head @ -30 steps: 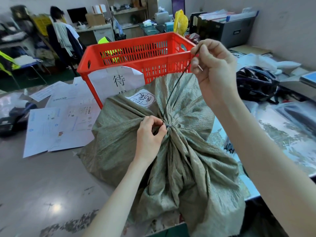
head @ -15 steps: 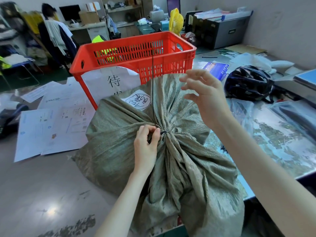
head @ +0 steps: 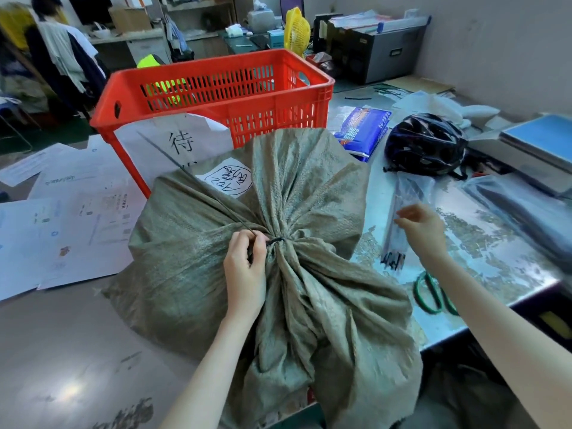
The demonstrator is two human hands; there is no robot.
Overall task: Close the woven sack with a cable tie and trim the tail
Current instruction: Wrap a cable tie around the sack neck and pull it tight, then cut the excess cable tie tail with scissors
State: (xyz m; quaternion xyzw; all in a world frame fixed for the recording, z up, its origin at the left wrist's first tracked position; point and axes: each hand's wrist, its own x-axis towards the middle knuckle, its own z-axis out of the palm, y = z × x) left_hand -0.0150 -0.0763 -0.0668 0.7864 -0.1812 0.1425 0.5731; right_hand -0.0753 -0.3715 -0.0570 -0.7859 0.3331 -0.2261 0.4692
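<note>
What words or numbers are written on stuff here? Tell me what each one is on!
"待": big black character on the white paper sign stuck to the red crate; the sack hides what is below it.
"702" plus handwritten characters I cannot make out: upside down on the white label on the woven sack.
Blue packet: print too blurred.
Papers: print too small.

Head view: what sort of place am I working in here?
Probably a small packing or dispatch office. A tied woven sack lies on the table beside a red crate, printed sheets are spread out, and desks with shelves stand behind.
</note>
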